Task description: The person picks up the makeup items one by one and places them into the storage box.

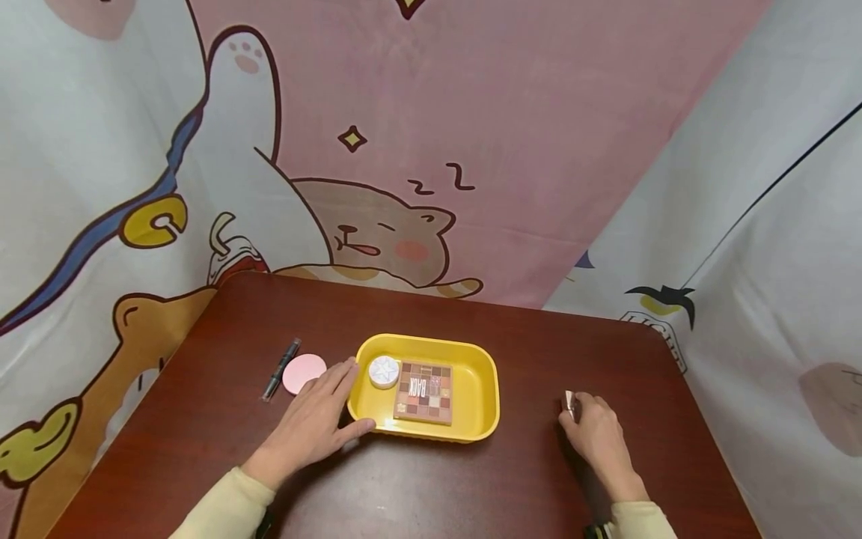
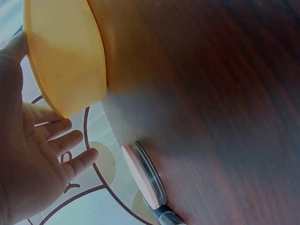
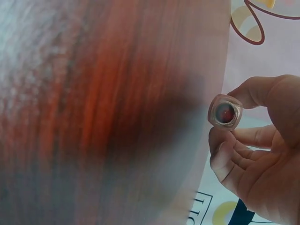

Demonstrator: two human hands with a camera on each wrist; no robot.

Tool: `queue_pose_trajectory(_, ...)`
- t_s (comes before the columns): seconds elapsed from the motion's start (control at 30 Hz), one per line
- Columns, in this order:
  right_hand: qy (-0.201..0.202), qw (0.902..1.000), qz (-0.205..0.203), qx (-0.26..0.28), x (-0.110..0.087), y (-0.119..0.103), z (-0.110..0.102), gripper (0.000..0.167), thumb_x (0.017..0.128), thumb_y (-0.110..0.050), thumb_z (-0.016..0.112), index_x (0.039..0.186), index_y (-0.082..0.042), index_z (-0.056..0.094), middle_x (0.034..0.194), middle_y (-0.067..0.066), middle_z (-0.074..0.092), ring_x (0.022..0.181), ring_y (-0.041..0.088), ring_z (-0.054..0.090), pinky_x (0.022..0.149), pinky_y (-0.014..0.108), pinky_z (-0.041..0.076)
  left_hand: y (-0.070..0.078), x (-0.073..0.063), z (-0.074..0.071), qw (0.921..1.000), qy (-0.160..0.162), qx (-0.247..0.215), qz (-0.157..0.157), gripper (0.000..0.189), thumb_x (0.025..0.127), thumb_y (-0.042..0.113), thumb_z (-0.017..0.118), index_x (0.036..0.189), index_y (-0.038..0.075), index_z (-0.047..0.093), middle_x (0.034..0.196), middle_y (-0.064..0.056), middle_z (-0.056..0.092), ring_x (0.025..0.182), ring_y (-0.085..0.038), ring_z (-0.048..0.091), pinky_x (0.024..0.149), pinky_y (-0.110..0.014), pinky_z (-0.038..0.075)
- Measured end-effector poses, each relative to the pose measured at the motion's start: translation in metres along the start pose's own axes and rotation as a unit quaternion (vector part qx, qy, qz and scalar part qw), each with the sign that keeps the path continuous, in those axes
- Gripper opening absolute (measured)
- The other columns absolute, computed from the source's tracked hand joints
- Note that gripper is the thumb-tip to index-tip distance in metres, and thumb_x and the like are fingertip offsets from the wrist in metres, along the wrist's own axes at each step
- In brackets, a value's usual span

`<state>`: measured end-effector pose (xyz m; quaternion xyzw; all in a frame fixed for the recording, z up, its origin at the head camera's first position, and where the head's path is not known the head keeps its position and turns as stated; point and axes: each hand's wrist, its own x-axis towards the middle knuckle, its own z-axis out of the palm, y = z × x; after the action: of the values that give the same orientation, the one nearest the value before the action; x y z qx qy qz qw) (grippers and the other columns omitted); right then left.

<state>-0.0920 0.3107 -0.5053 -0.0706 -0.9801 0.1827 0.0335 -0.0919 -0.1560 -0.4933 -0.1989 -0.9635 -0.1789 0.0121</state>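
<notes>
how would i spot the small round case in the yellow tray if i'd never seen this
On the dark reddish table, find the yellow tray at the left hand. Inside it, toward that hand, sits the small round case, beside the palette. Unlike the multicoloured, square-cornered palette, it is pale, with a star on top.

I see the left hand (image 2: 28, 159) at the left edge, fingers spread, thumb against the rim of a yellow container (image 2: 68, 51) in the upper left. Dark table (image 2: 211, 93) fills my right side. Low centre, a pink-faced disc (image 2: 144, 174) overlaps a dark stick (image 2: 168, 217); printed cloth (image 2: 108, 126) shows behind.
</notes>
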Motion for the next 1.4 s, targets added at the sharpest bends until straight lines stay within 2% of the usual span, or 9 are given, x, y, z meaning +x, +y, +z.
queue_pose_trajectory(0.3,0.015,0.9998,-0.014,0.002,0.0,-0.003,-0.004,0.035,0.087,-0.013,0.068,0.113,0.01,0.063,0.097,0.027,0.063,0.088,0.049,0.065,0.075,0.062,0.053,0.0,0.001,0.0,1.0,0.002,0.001,0.001,0.099,0.09,0.065,0.068,0.159,0.001,0.037,0.164,-0.016,0.037,0.148,-0.035,0.04,0.114,-0.059,0.039)
queue_pose_trajectory(0.77,0.011,0.9997,-0.019,0.011,0.0,-0.012,-0.008,0.042,0.088,-0.013,0.068,0.121,0.011,0.062,0.106,0.029,0.063,0.093,0.048,0.065,0.079,0.062,0.053,0.0,0.001,0.002,1.0,0.009,-0.002,0.0,0.1,0.089,0.064,0.071,0.159,0.002,0.037,0.164,-0.016,0.038,0.148,-0.035,0.04,0.114,-0.059,0.039)
queue_pose_trajectory(1.27,0.071,0.9948,-0.069,0.022,-0.001,-0.019,-0.011,0.03,0.083,-0.007,0.071,0.109,0.007,0.066,0.09,0.02,0.062,0.081,0.043,0.064,0.069,0.06,0.053,0.0,0.001,0.002,0.9999,0.015,-0.003,0.002,0.099,0.088,0.061,0.073,0.158,0.0,0.039,0.163,-0.017,0.039,0.147,-0.036,0.041,0.113,-0.06,0.039)
queue_pose_trajectory(1.4,0.074,0.994,-0.076,0.026,-0.001,-0.022,-0.013,0.029,0.083,-0.006,0.07,0.109,0.007,0.067,0.089,0.019,0.062,0.081,0.042,0.064,0.069,0.059,0.053,-0.001,0.001,0.002,0.9999,0.012,-0.006,0.0,0.1,0.087,0.061,0.074,0.158,0.001,0.038,0.163,-0.017,0.038,0.147,-0.036,0.041,0.114,-0.06,0.039)
